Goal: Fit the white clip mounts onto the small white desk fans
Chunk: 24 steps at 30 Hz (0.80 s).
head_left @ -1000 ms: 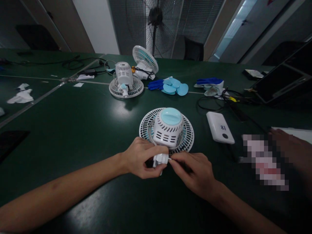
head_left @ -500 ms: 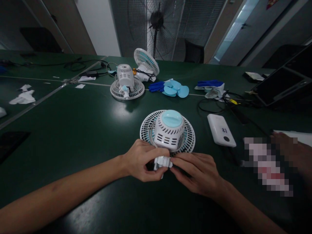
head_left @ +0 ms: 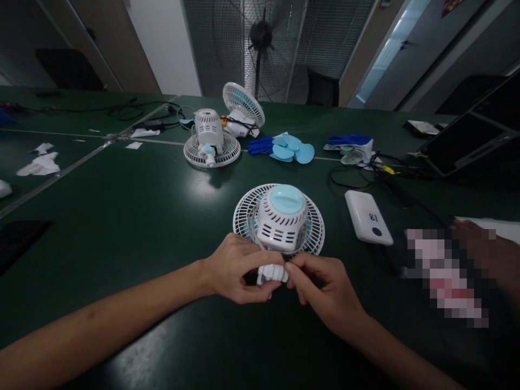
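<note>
A small white fan (head_left: 280, 219) with a light-blue cap lies grille-down on the green table (head_left: 122, 216). At its near edge my left hand (head_left: 238, 266) is closed around a small white ribbed part (head_left: 271, 273) of the fan. My right hand (head_left: 323, 290) meets it from the right, its fingertips pinched against the same white part. What the pinch holds besides the part is hidden.
A second white fan (head_left: 210, 142) and a tilted fan grille (head_left: 242, 105) lie farther back, beside light-blue blades (head_left: 290, 149) and blue gloves (head_left: 349, 140). A white power bank (head_left: 368, 216) lies right of the fan. Another person's hand (head_left: 487, 254) rests at far right. Cables (head_left: 134, 105) run at the back.
My right fingers have curled from lying flat beside the white part into a tighter pinch against it. The left hand and the fan have hardly moved.
</note>
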{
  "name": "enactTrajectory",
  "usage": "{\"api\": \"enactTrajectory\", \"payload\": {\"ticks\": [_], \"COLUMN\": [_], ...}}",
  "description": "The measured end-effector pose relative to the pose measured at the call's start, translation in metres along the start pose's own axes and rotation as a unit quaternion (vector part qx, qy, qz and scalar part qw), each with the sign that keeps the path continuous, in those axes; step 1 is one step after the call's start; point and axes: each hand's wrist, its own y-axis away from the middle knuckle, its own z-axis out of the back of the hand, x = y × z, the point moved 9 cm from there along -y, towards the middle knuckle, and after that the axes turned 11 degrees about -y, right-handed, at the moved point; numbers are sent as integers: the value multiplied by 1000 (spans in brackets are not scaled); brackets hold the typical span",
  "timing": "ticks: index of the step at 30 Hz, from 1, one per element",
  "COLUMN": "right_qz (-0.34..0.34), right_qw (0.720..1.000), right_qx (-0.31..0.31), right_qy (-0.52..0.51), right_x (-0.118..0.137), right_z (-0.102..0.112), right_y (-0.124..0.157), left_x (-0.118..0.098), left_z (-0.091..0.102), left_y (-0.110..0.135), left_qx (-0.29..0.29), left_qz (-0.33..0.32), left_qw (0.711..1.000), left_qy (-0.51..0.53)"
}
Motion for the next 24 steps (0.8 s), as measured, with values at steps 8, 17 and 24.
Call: {"api": "enactTrajectory", "payload": {"ticks": [8,17,24], "right_qz": [327,139,30], "right_qw": [908,987,998], "right_qx": [35,26,46], "right_qy": [260,72,5], "right_x": [34,13,1], "right_z": [7,5,0], "right_y": [16,5,0], "left_x": [1,3,3], "left_z": [3,1,-1], "left_y": [-1,1,2], "left_qx": [-29,-8,-5], "left_qz": [0,11,10], "left_qw": [1000,1000,1000], "left_qy": [-3,10,2]}}
